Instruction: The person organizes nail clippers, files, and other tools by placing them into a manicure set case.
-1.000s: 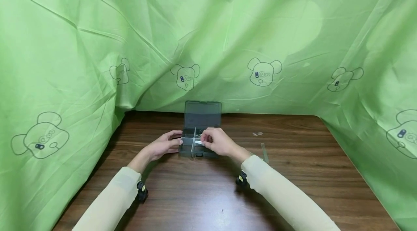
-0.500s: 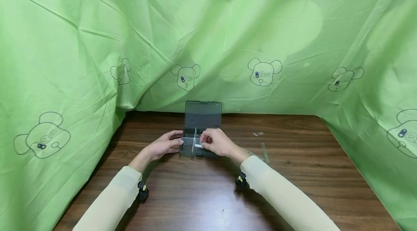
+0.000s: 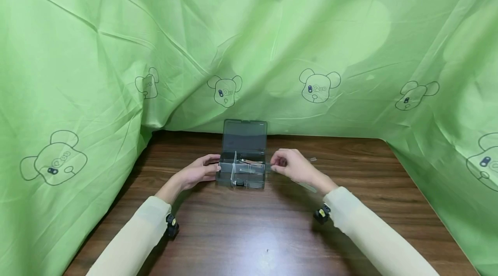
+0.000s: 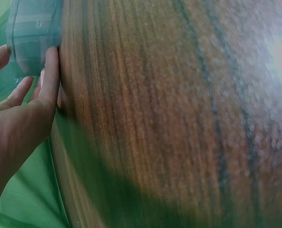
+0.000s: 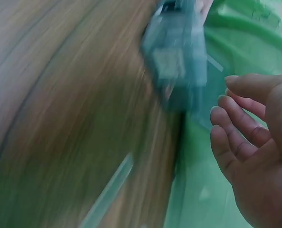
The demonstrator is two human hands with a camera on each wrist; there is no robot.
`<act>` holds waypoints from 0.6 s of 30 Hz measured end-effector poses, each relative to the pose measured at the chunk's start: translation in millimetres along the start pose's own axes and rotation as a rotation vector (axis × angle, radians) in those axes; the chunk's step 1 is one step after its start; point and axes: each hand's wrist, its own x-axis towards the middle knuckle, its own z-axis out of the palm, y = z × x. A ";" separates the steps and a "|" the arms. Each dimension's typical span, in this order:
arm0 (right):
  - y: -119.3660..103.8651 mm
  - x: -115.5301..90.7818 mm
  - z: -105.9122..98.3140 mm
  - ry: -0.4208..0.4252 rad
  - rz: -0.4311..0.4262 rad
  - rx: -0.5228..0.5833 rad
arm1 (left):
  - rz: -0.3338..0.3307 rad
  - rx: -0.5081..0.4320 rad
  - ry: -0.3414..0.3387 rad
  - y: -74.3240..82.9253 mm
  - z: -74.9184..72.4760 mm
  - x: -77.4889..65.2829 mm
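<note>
Dark wood-grain laminate covers the desk (image 3: 249,232), its streaks running left to right, and a green cloth (image 3: 116,51) printed with outlined bear heads hangs behind it and drapes down both sides, closing the scene in like a tent.

A small translucent grey box (image 3: 242,172) sits on the desk at the centre, toward the far edge. Its lid (image 3: 245,136) stands open, upright at the far side against the cloth. Clear dividers (image 3: 234,167) split the tray into compartments.

The left hand (image 3: 199,173) rests at the box's left wall, fingers nearly straight and touching the plastic; the left wrist view shows the fingertips (image 4: 50,66) flat against the box's side, so this grip is open and steadying rather than clasping. The right hand (image 3: 289,164) is just right of the box, apart from it, and the right wrist view shows its fingers (image 5: 240,137) loosely curled around nothing, so its grip is open. Both forearms wear pale cream sleeves (image 3: 132,241).

A thin clear strip (image 3: 307,187) lies on the desk near the right wrist, and a small clear piece (image 3: 313,159) lies farther back to the right.

1 second ago the right hand was over the box's right half, pinching a small white piece at the divider. It has since drawn away to the right, and the box's right compartments are now uncovered. The left hand has stayed in place.
</note>
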 end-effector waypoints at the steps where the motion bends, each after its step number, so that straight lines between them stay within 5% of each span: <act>1: 5.3 -5.6 -4.1 0.005 0.014 -0.002 | 0.000 -0.001 -0.002 0.2 -0.1 0.0; 11: 62.6 -58.0 -16.6 0.024 0.097 -0.098 | -0.002 -0.009 -0.009 1.6 0.0 -0.7; 18: 76.8 -80.1 -16.4 0.008 0.138 -0.119 | 0.000 -0.010 -0.014 0.8 -0.7 -0.2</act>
